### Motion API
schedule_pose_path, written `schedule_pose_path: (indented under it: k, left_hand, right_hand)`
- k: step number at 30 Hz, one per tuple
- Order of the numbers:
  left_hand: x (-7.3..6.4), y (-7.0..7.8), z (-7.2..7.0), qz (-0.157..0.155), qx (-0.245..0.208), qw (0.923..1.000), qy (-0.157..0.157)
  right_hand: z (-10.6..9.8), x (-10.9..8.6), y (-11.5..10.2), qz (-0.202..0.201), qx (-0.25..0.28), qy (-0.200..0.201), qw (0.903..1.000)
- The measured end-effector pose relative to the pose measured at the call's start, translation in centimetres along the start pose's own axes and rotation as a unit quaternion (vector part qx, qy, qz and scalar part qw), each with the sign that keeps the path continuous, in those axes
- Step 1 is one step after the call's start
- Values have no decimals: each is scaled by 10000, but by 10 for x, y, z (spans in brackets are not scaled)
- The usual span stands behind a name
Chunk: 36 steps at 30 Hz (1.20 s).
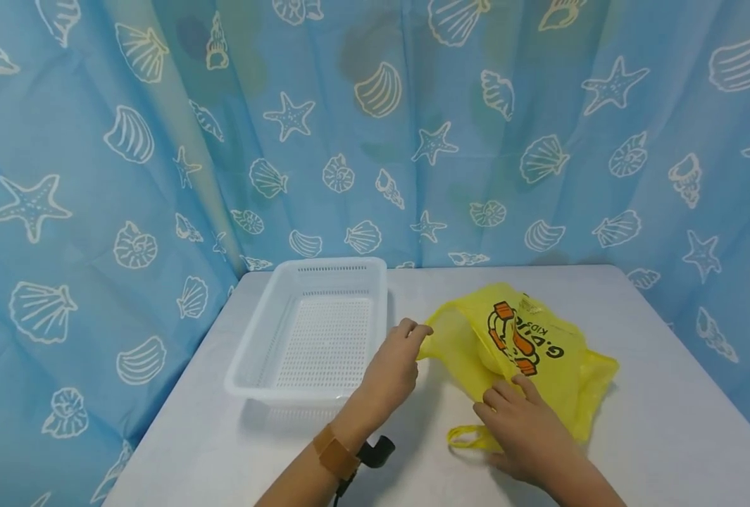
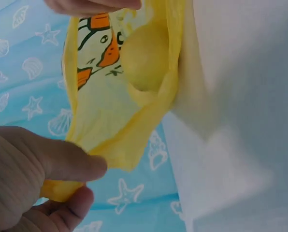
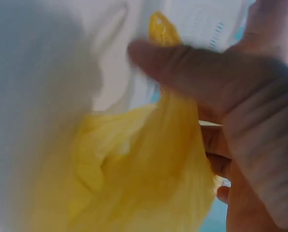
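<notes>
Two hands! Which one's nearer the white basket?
The left hand, pinching the yellow bag near the white basket; the right hand is farther away.

Head view bright, soft shadows on the table (image 1: 660,422); right-wrist view dimmer, yellow bag (image 3: 153,169) seemingly blurred.

- The basket (image 1: 324,338) stood on the table (image 1: 685,394), towards its far left.
- The bag (image 1: 561,380) lay on the table, to the basket's right and apart from it.
- A round item (image 2: 145,58) sat inside the bag.
- The left hand (image 1: 392,362) was between basket and bag, at the bag's left end.
- The right hand (image 1: 527,422) was at the bag's near side, a handle loop (image 1: 466,445) just to its left.
- The curtain (image 1: 451,141) hung behind the table.
</notes>
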<state>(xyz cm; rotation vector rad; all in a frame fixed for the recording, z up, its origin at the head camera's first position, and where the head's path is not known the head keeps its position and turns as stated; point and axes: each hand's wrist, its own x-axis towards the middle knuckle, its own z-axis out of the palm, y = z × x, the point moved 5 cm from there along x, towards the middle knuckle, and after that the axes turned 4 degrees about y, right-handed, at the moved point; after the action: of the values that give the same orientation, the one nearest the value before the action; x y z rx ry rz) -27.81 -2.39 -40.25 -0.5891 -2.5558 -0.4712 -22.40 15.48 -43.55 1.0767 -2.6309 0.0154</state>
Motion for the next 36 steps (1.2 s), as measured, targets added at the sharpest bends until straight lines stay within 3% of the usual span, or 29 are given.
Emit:
schedule_pose_path:
  k: [5, 11, 17, 22, 28, 32, 36]
  left_hand:
    - [0, -3, -2, -95, -111, 9999, 51]
    - [1, -7, -6, -239, -463, 9986, 120]
    - [2, -11, -12, -126, -798, 9960, 376]
    - [2, -17, -15, -262, -1529, 9866, 499]
    - [7, -22, -20, -514, -2270, 9703, 656]
    - [11, -28, -25, -698, -2628, 9589, 817]
    - [13, -32, -34, -841, -3006, 9451, 973]
  right_hand:
    - [9, -2, 1, 61, -251, -86, 9996]
    - [8, -2, 3, 59, -271, 186, 9994]
    - [-10, 0, 11, 221, 162, 565, 9980]
    - [-23, 7, 22, 740, 802, 438, 9931]
    - [-41, 14, 35, 1314, 1678, 1031, 9716]
    - [-50, 14, 41, 1520, 2115, 1575, 9526]
    - [-53, 14, 48, 1830, 2542, 1855, 9314]
